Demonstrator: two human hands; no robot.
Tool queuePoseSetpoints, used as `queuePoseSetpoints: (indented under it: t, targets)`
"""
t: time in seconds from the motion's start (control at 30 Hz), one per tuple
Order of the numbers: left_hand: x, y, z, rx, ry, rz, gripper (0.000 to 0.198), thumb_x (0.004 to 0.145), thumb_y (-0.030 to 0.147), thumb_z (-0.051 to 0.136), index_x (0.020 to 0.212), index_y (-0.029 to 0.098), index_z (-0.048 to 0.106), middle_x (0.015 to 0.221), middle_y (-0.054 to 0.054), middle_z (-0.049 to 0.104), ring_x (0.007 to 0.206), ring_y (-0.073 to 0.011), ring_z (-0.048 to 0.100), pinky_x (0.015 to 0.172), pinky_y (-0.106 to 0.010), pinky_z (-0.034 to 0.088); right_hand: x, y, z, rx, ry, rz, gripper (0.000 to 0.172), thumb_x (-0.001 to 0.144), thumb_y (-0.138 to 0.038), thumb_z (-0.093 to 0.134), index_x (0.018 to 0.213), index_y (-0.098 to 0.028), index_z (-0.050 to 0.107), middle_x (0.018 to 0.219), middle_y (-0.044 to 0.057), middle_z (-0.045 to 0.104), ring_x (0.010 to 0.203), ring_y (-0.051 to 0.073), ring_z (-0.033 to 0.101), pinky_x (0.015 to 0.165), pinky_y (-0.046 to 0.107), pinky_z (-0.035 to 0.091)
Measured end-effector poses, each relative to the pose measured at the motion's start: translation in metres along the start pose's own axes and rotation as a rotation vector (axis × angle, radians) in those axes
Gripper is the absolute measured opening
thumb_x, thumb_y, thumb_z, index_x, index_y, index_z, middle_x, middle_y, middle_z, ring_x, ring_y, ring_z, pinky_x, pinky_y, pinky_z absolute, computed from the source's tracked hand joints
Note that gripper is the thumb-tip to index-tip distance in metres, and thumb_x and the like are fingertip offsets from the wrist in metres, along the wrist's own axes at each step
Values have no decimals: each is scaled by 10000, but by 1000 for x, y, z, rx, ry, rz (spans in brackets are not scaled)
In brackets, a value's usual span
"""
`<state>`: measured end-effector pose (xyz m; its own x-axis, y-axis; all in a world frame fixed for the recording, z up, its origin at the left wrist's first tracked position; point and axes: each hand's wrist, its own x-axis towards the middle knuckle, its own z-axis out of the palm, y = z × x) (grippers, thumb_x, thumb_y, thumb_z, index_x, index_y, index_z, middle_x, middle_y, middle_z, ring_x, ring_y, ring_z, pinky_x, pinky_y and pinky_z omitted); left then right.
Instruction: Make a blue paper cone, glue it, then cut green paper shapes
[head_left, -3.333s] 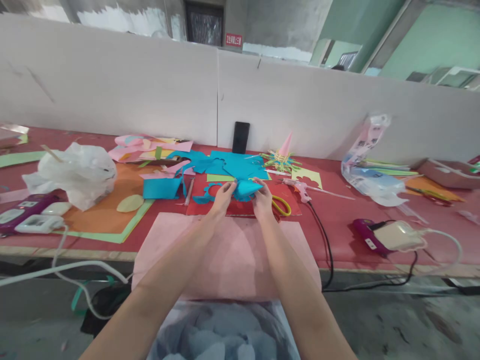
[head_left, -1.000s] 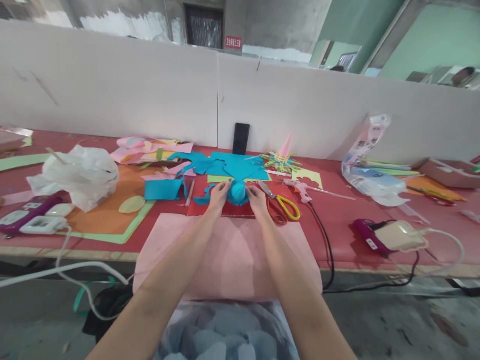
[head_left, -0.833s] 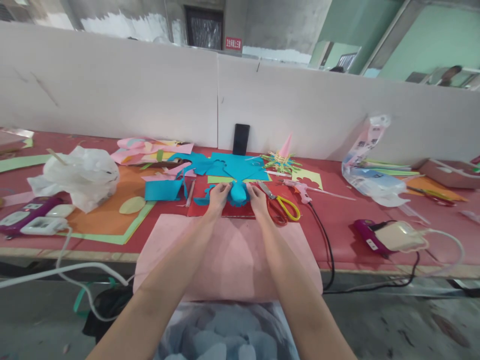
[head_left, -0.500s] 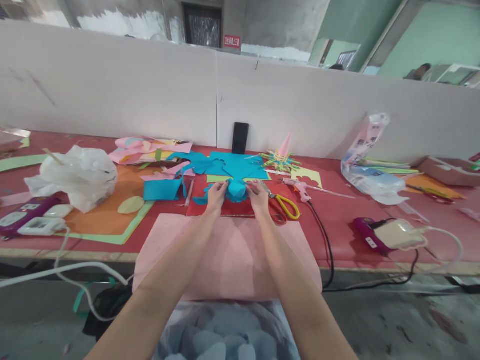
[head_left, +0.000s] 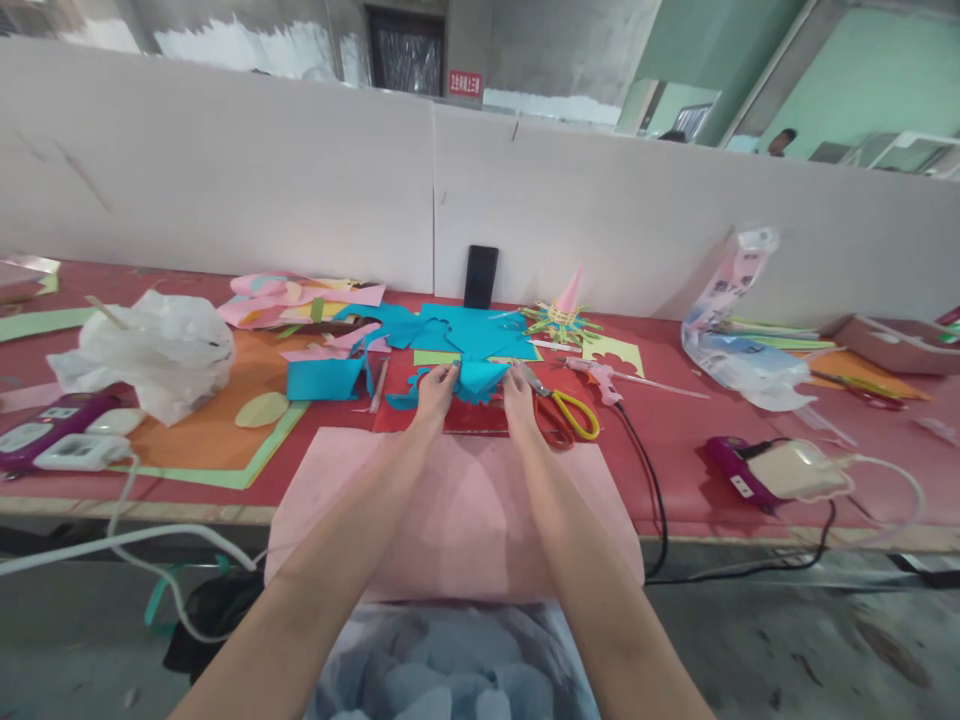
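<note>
A curved blue paper piece (head_left: 480, 378) is held between my two hands above the table's front middle. My left hand (head_left: 437, 390) pinches its left side, and my right hand (head_left: 519, 392) grips its right side. Just left of my left hand lies a scalloped blue paper cutout (head_left: 418, 385). Under and behind the held piece are a red sheet (head_left: 457, 418) and larger blue sheets (head_left: 487, 330). Scissors with yellow and red handles (head_left: 577, 415) lie beside my right hand, with a pink glue gun (head_left: 600, 378) just past them.
A black phone (head_left: 481, 277) leans on the white partition (head_left: 600, 220). A pink paper cone on a fringed base (head_left: 568, 298) stands behind the glue gun. Left are a crumpled plastic bag (head_left: 161, 345) and orange paper (head_left: 202, 430); power strips (head_left: 739, 470) with cables sit at both sides.
The blue paper between my hands has changed from a rounded, bunched shape to a wider, flatter, more pointed one. My right hand has turned slightly. A person beyond the partition has shifted left.
</note>
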<state>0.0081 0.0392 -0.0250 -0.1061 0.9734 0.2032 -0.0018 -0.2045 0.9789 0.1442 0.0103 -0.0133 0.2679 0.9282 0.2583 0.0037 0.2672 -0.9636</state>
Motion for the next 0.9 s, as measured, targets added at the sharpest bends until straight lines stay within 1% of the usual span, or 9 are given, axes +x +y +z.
queuePoseSetpoints:
  t: [0.07,0.13,0.33,0.5,0.6,0.67,0.73,0.83,0.9]
  targets:
    - [2,-3,0,-19,7,8,314,729,471,494,658,168,536,529,36,446,508,-98,410,477,-203,315,-1,-1,2,6,-38,6,416,671,-463,565,975,-179,582,655,-2,633,563,149,569,545,272,469]
    - [3,-5,0,-21,0,22,295,739,448,476,646,171,516,526,38,438,503,-98,404,478,-205,308,-2,-2,1,-4,-42,-5,392,651,-413,594,971,-188,573,597,-20,611,529,143,549,539,269,462]
    - [-2,4,5,19,-40,60,299,723,448,494,604,175,472,538,38,413,521,-95,390,506,-207,311,1,-1,-2,8,28,-40,341,666,-357,541,964,-191,543,543,-40,561,459,126,491,472,250,414]
    - [-6,10,6,17,-87,42,344,715,496,501,608,170,482,531,37,416,518,-97,396,508,-211,325,-1,-6,-1,2,-14,-15,349,665,-378,533,951,-177,545,516,-36,550,426,118,458,441,242,389]
    - [-6,8,4,12,-96,47,340,722,488,501,605,169,479,521,41,411,503,-93,387,497,-211,315,-1,-4,0,14,-8,26,380,665,-422,540,941,-161,560,582,-15,590,468,118,485,478,250,420]
    - [-4,5,3,8,-66,60,330,734,468,491,590,172,460,514,45,396,494,-89,374,489,-209,301,1,0,0,5,14,38,392,662,-454,548,913,-154,576,642,3,615,533,128,522,536,262,450]
    - [-1,0,3,13,-18,68,318,742,440,484,572,175,437,513,46,385,493,-88,366,485,-207,288,3,5,-1,-32,3,41,373,663,-488,546,831,-159,593,653,7,614,583,140,544,565,269,465]
    - [3,-6,3,8,26,48,295,753,409,470,574,178,430,518,45,385,499,-92,374,487,-206,284,4,9,-2,-114,-50,41,357,672,-524,529,693,-173,587,614,4,595,599,155,556,549,270,472]
    - [3,-7,4,15,34,45,284,759,396,465,580,179,429,522,45,381,504,-94,375,490,-206,282,3,9,-4,-139,-48,45,351,679,-526,522,649,-179,565,589,3,585,561,154,555,518,266,468]
